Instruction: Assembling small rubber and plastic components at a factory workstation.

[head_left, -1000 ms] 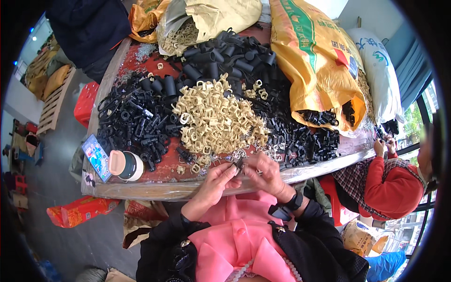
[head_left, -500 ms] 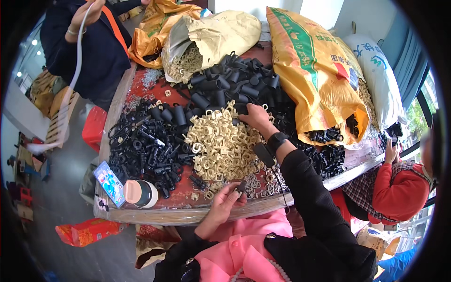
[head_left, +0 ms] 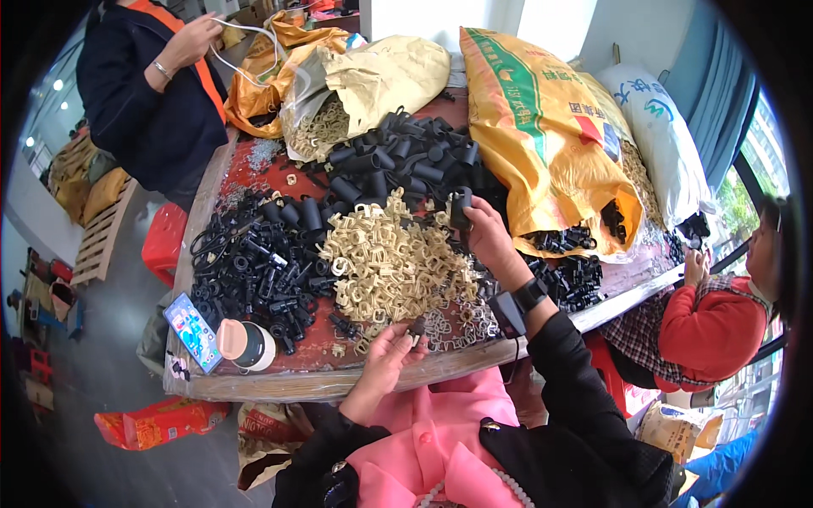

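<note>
Between the thumb and fingers of my left hand (head_left: pixel 385 360) is a small dark fitting (head_left: pixel 417 327), low over the table's near edge. My right hand (head_left: pixel 489 235) grips a short black plastic tube (head_left: pixel 460 207), held up at the right side of a heap of cream plastic clips (head_left: pixel 381 262). Behind that heap lies a pile of similar black tubes (head_left: pixel 406 152). Small black fittings (head_left: pixel 254 262) are heaped to the left of the clips. Metal rings (head_left: pixel 461 326) lie scattered between my two hands.
A phone (head_left: pixel 193 332) and a lidded cup (head_left: pixel 246 345) stand at the table's near left corner. Large sacks (head_left: pixel 550 144) spill parts at the back and right. One person (head_left: pixel 152 102) holds a white cord at far left; another (head_left: pixel 711 330) sits at right.
My right hand has come up off the clips and tubes, moving right and slightly nearer, with a black tube now in its grip. My left hand has shifted a little left, still pinching the fitting.
</note>
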